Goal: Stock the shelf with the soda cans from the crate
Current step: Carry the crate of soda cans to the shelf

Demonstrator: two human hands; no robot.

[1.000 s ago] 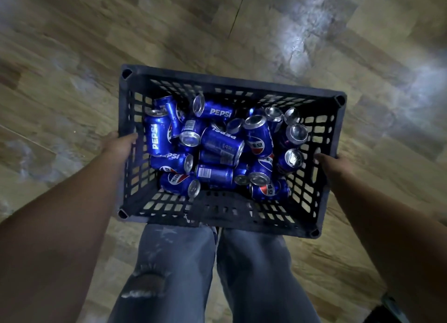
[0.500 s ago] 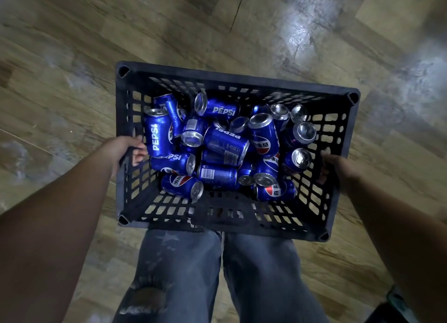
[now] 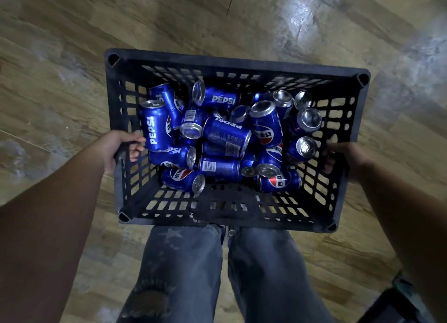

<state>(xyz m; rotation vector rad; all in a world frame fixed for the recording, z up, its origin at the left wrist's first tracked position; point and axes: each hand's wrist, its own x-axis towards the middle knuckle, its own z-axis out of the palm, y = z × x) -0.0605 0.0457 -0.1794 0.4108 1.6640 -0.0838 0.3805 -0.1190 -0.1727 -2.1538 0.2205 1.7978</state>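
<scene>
A black slatted plastic crate [image 3: 237, 63] hangs in front of my legs, above the floor. Inside it lies a jumble of several blue Pepsi soda cans [image 3: 225, 138], most on their sides, one upright at the left [image 3: 156, 125]. My left hand [image 3: 116, 148] grips the crate's left wall, fingers curled through the slats. My right hand [image 3: 346, 156] grips the right wall the same way. No shelf is in view.
Wood-pattern floor [image 3: 60, 68] lies all around, with a glare patch at the upper right. My legs in blue jeans [image 3: 217, 274] are directly below the crate. A dark object with a teal edge [image 3: 399, 303] sits at the bottom right corner.
The crate has come up and closer to the camera. My left fingers now curl through the wall slats. The cans have barely shifted.
</scene>
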